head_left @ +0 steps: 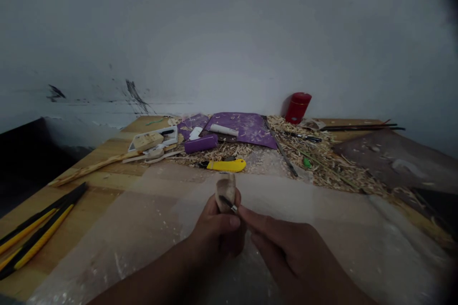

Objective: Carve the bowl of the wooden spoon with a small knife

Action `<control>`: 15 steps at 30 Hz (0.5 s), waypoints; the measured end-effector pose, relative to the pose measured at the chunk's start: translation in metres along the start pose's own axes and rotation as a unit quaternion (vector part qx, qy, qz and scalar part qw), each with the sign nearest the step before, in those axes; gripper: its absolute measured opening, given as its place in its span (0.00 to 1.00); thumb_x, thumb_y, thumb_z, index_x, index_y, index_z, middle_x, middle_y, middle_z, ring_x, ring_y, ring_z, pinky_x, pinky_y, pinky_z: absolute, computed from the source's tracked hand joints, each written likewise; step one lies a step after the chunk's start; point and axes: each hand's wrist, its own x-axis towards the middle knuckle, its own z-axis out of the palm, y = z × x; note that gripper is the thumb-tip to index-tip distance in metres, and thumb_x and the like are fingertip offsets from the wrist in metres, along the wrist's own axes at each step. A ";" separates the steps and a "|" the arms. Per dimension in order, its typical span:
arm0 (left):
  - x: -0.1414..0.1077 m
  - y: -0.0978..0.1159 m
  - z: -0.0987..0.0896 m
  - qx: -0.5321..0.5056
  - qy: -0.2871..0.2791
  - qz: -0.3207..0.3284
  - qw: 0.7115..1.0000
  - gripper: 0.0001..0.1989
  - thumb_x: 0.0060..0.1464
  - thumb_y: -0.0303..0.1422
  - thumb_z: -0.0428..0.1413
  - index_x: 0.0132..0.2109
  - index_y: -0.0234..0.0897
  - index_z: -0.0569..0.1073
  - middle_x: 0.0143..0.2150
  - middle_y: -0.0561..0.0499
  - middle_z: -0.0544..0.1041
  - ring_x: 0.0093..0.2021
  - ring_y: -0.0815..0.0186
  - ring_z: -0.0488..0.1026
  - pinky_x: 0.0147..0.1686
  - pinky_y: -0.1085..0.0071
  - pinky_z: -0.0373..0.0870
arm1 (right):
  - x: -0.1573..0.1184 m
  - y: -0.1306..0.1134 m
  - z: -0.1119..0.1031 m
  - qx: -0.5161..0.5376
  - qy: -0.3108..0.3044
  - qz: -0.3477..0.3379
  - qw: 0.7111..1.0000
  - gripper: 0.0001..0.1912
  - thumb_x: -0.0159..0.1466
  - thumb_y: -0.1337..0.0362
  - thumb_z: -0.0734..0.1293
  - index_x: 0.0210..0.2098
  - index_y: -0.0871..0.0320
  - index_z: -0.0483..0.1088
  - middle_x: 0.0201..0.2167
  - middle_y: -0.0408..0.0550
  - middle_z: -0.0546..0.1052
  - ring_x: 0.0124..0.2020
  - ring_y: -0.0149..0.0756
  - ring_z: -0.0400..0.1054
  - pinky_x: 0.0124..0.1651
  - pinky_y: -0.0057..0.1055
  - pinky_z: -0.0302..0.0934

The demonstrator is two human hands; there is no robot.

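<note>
A grey-white wall [229, 33] fills the upper half of the frame, with black scuffs at its left. Below it, a wooden table [143, 126] runs across the frame, partly covered by a translucent plastic sheet [118, 243] dusted with wood chips. Heaps of wood shavings [315, 152] spread over the far middle and right of the table, around a purple mat [243, 128] and a purple roller [200, 144]. A red canister [296, 107] stands at the back, and a brown sheet [393, 159] lies at the right. At the left lie a long wooden stick [93, 167], a white tray [153, 139] holding a wood block, and black-and-yellow tools [36, 233], which are cut off by the frame edge. A yellow utility knife [226, 165] lies just beyond the hands.

At lower centre, the left hand [214, 233] curls closed around a carved wood piece [225, 189], hiding its lower part. The right hand [286, 243] reaches in from the lower right, with narrowly pinched fingers [250, 219] at a small black-handled carving tool [228, 204] set against the wood. Its cutting tip is too small to make out.
</note>
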 end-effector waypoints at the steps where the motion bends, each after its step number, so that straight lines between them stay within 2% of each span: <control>1: 0.000 0.000 0.000 0.008 0.002 -0.009 1.000 0.15 0.37 0.37 0.58 0.30 0.39 0.60 0.10 0.63 0.57 0.08 0.79 0.47 0.06 0.82 0.52 | 0.000 -0.001 -0.002 -0.013 -0.011 -0.002 1.000 0.22 0.60 0.70 0.57 0.53 0.51 0.63 0.32 0.43 0.77 0.29 0.33 0.71 0.36 0.29 0.65; 4: 0.000 -0.005 0.001 0.034 0.013 -0.016 0.999 0.20 0.38 0.45 0.59 0.28 0.39 0.58 0.11 0.63 0.58 0.08 0.78 0.49 0.06 0.81 0.51 | -0.001 -0.001 -0.004 -0.056 -0.038 -0.010 0.998 0.20 0.60 0.70 0.57 0.52 0.52 0.64 0.32 0.43 0.77 0.29 0.33 0.71 0.32 0.27 0.63; 8: -0.001 -0.010 0.004 0.043 0.039 0.005 0.998 0.20 0.38 0.43 0.60 0.26 0.39 0.56 0.12 0.62 0.60 0.09 0.77 0.52 0.08 0.82 0.50 | -0.003 0.000 0.001 -0.112 -0.052 -0.027 0.992 0.18 0.61 0.70 0.56 0.49 0.55 0.65 0.27 0.44 0.76 0.25 0.33 0.70 0.27 0.26 0.59; 15: -0.002 -0.007 0.010 0.079 0.126 0.037 0.988 0.18 0.41 0.44 0.58 0.26 0.39 0.57 0.13 0.62 0.58 0.12 0.77 0.53 0.12 0.80 0.51 | -0.002 -0.002 0.014 -0.106 -0.029 -0.043 0.993 0.15 0.62 0.69 0.52 0.43 0.59 0.66 0.25 0.46 0.75 0.24 0.32 0.69 0.25 0.26 0.57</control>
